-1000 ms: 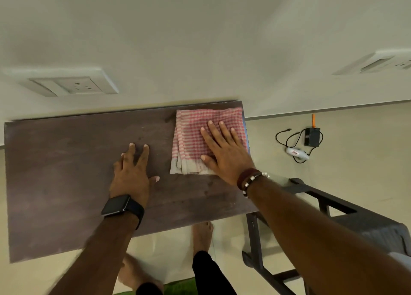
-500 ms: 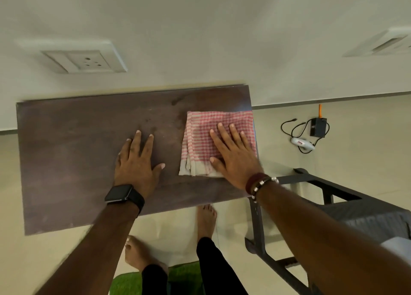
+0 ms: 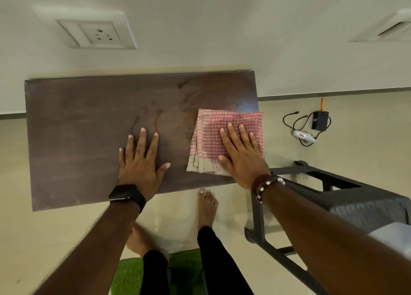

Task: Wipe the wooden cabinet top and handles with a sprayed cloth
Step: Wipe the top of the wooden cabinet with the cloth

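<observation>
Item: folded red-check cloth (image 3: 224,139), on cabinet top (image 3: 89,139), rt end, near front edge. Soft, light, prob. damp; bunches easily, so press flat w/ palm. Right hand (image 3: 242,159) spread flat on it. Left hand (image 3: 142,163) spread, bracing bare wood.

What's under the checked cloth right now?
The checked cloth lies on the wooden cabinet top, right hand flat on it. The wood beneath is covered, so its state is hidden.

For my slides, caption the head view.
Right hand presses checked cloth on wooden cabinet top; left hand rests flat.
</observation>
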